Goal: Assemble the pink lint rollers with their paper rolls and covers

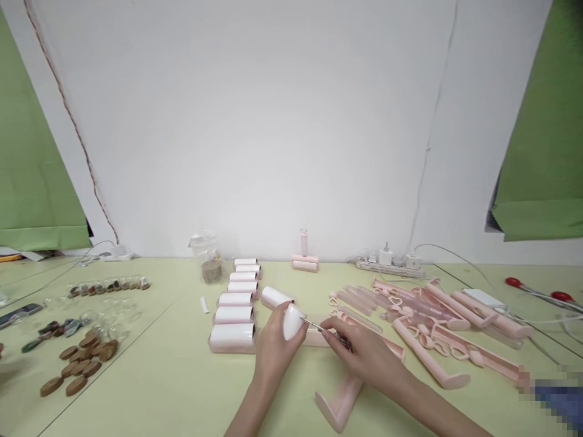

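Note:
My left hand is closed around a white lint roll, tilted above the middle of the table. A thin tool with a metal shaft is gripped in my right hand, its tip close to the roll's edge. Whether the tip touches the roll is hard to tell. Behind my left hand lies another white roll. Several more white rolls form a column to the left. Under and beside my right hand lie pink plastic parts, among them an angled piece near the front.
Pink handles, rings and clear covers spread across the right side. An assembled pink roller stands by the wall near a power strip. Cork pieces and a plastic bag are on the left.

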`<state>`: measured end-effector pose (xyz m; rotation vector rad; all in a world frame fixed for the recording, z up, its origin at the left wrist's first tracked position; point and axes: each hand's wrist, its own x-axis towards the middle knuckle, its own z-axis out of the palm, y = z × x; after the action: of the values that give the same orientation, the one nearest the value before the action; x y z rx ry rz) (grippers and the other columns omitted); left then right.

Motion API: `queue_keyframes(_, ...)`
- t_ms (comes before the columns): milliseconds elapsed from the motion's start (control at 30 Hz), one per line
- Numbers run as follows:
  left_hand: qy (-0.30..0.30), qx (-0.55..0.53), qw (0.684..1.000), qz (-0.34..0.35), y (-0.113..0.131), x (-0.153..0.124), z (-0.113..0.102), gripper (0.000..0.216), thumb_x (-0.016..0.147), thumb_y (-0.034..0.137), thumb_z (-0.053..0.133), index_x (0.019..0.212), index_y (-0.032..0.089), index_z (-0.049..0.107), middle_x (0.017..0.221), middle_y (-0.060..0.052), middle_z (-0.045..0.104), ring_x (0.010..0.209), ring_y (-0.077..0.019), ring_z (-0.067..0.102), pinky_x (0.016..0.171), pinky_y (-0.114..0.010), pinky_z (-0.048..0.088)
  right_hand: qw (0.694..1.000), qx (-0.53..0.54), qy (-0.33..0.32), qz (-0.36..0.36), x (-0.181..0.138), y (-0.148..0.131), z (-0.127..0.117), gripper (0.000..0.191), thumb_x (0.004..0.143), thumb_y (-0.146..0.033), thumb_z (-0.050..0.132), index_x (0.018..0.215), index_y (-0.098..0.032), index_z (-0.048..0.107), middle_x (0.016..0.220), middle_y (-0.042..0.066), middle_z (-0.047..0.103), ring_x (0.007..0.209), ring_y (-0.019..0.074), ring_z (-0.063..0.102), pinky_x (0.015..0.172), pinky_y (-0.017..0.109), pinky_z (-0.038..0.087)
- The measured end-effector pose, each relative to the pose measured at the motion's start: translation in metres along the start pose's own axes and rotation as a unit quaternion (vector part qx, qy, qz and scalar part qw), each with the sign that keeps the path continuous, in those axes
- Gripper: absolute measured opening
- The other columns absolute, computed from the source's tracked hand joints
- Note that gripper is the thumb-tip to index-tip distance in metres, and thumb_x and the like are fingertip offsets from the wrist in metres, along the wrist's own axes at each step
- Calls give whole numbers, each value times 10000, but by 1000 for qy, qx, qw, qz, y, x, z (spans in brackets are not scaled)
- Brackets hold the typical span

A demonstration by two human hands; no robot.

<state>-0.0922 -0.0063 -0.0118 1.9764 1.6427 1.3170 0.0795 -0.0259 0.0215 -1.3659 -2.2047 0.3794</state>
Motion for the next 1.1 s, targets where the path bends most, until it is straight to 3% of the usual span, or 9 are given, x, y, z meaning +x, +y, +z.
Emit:
queue_keyframes(467, -15, 9, 999, -28, 3, -3, 1, 367, 718, 347, 507, 1065, 227, 487, 1007, -30, 614, 933, -221, 564, 756, -313, 438, 1000, 3, 6, -5, 2, 5, 3, 334, 865, -402, 264, 901, -245, 557, 584, -3, 567, 559, 170, 538, 515, 248, 352)
queue_keyframes(667, -27, 72, 996, -44, 0, -2, 0, 400, 691, 323, 516, 1078, 221, 514, 1005, -51, 618, 916, -246, 566, 724, -317, 432, 999, 20, -12, -33, 8, 11, 10, 370, 872, -360, 261, 612, -204, 472, 499, -32, 445, 490, 130, 441, 484, 224, 294)
queue_keyframes(833, -58, 119, 990, -46, 3, -2, -4, 314, 700, 315, 503, 1006, 260, 548, 892, -38, 629, 836, -249, 580, 640, -296, 411, 994, 109, 14, -4, 16, 22, 15, 347, 839, -378, 348, 570, -191, 464, 487, -46, 394, 500, 120, 410, 494, 226, 283)
queue_keyframes(1000, -38, 94, 990, -97, 1, 1, -11, 363, 690, 390, 517, 1020, 241, 497, 942, -53, 611, 889, -273, 559, 628, -295, 396, 982, 177, 57, 37, 30, 32, 7, 319, 835, -428, 342, 782, -187, 545, 580, -21, 520, 475, 123, 471, 444, 226, 347)
queue_keyframes(1100, -18, 40, 993, -106, -1, 10, -13, 444, 707, 371, 493, 1113, 209, 413, 1015, -80, 572, 901, -261, 549, 657, -312, 406, 971, 214, 102, 21, 44, 27, -16, 303, 812, -438, 402, 842, -183, 564, 796, 29, 592, 673, 148, 548, 583, 249, 426)
